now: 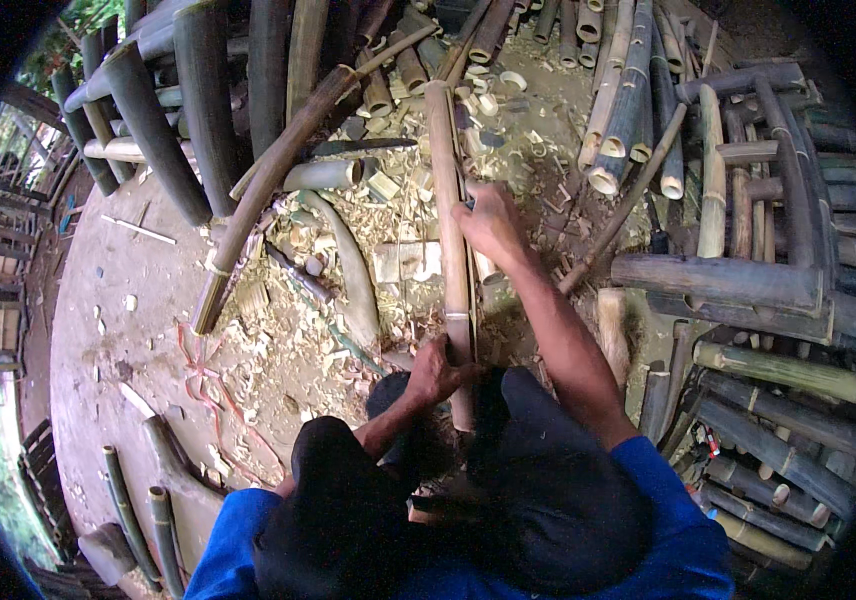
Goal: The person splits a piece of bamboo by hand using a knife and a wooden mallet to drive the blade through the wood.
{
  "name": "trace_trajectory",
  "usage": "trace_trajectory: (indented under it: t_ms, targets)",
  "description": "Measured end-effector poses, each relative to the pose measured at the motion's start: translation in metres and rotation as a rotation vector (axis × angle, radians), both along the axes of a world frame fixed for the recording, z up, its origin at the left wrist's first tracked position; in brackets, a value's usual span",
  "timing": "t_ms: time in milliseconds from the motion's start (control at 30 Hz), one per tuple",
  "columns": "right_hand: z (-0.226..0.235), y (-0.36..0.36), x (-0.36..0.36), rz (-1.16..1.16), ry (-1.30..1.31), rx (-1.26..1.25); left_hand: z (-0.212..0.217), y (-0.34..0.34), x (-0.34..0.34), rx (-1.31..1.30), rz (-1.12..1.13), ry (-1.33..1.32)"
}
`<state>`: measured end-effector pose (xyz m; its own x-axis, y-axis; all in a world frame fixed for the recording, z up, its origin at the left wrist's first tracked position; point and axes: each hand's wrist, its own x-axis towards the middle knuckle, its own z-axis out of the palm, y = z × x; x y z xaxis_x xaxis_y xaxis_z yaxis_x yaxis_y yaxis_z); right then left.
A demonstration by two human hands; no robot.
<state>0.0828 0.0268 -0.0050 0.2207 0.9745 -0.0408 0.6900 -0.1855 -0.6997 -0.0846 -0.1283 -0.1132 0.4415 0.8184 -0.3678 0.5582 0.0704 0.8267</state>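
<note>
Bamboo strip (451,240) runs lengthwise away frm body; L hand (435,373) grips near end, R hand (489,222) clasps further up.

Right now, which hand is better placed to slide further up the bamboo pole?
Probably the right hand: it already grips the bamboo pole midway, while the left hand clamps its near end.

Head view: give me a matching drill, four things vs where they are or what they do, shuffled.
Things:
1. left hand
2. right hand
3. curved bamboo pole
4. shavings

Places or states:
A. lies to the person's left, on the ground
B. grips the bamboo strip near its lower end
C. scattered across the floor
D. rests higher up on the strip

Pairs: 1-B, 2-D, 3-A, 4-C
</note>
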Motion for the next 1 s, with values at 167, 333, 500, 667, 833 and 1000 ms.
trace_trajectory:
  t_ms: [167, 333, 500, 667, 833, 1000]
  targets:
    - [-0.006, 0.045, -0.004, -0.074, 0.063, 0.159, 0.006, -0.003, 0.002, 0.038, 0.018, -0.050]
    - [0.049, 0.125, -0.004, -0.059, 0.080, -0.064, 0.000, 0.002, -0.001, -0.050, 0.013, -0.103]
    - [0.044, 0.096, 0.018, 0.064, 0.257, 0.035, -0.014, 0.008, -0.019, -0.273, -0.022, -0.416]
    - [0.027, -0.097, 0.014, 0.098, 0.701, -0.047, 0.004, 0.006, -0.015, -0.295, 0.009, -0.530]
    - [0.025, -0.210, -0.004, 0.026, 0.624, -0.336, 0.009, 0.000, -0.014, -0.236, 0.022, -0.348]
    - [-0.009, -0.250, 0.005, 0.134, 0.414, -0.240, 0.000, -0.007, -0.006, -0.294, 0.103, -0.425]
